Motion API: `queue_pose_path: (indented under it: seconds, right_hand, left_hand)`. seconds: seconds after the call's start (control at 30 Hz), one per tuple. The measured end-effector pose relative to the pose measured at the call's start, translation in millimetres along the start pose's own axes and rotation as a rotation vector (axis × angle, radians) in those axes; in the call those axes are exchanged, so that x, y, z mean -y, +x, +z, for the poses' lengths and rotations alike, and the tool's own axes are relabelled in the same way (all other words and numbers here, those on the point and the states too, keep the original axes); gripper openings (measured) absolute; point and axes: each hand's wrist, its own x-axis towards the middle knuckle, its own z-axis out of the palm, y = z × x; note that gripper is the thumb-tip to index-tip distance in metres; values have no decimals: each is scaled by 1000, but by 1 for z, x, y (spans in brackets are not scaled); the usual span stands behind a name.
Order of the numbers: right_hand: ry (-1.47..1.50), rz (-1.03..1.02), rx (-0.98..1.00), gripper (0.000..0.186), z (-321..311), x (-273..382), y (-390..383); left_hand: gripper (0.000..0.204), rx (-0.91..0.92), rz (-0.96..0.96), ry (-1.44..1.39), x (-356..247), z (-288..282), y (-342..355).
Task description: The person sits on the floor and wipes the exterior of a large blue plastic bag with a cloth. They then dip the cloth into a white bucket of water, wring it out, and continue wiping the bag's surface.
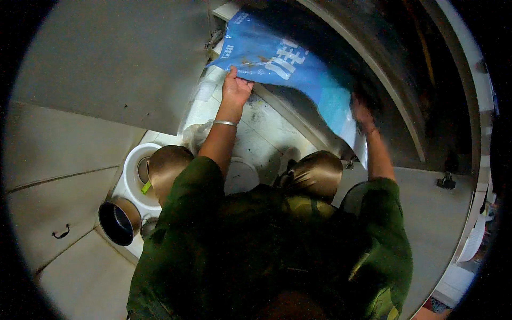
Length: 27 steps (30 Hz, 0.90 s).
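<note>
A large blue plastic bag (290, 61) with white printing is stretched across the opening of a low cabinet (400, 101). The near left edge of the bag is pinched in my left hand (236, 89), its thumb on top; a silver bracelet circles that wrist. At the bag's right side, my right hand (364, 113) grips the edge, its fingers dark and blurred by motion. A pale blue and white corner of the bag hangs down beside my right wrist. The far part of the bag reaches into the dark cabinet, where its contents are hard to make out.
Open grey cabinet doors flank me, a left door (117, 58) and a right door (426, 213). A white basin (129, 176) and a dark-lined metal pot (119, 221) stand on the floor at left. My knees (320, 173) are close to the cabinet's lower edge.
</note>
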Motion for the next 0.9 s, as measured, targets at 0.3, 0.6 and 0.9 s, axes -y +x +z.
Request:
queue_pose_path:
  seconds: [0.3,0.6,0.9]
  right_hand:
    - [-6,778,-22,50,-50,59,-89]
    - [90,582,-75,52,-30,2,-91]
    - [-42,795,136,38,-101,52,-43]
  left_hand:
    - [44,16,-73,34,-13,-4,-4]
    - [43,10,-53,49,-9,16,4]
    - [50,55,-99,89,-5,17,-22]
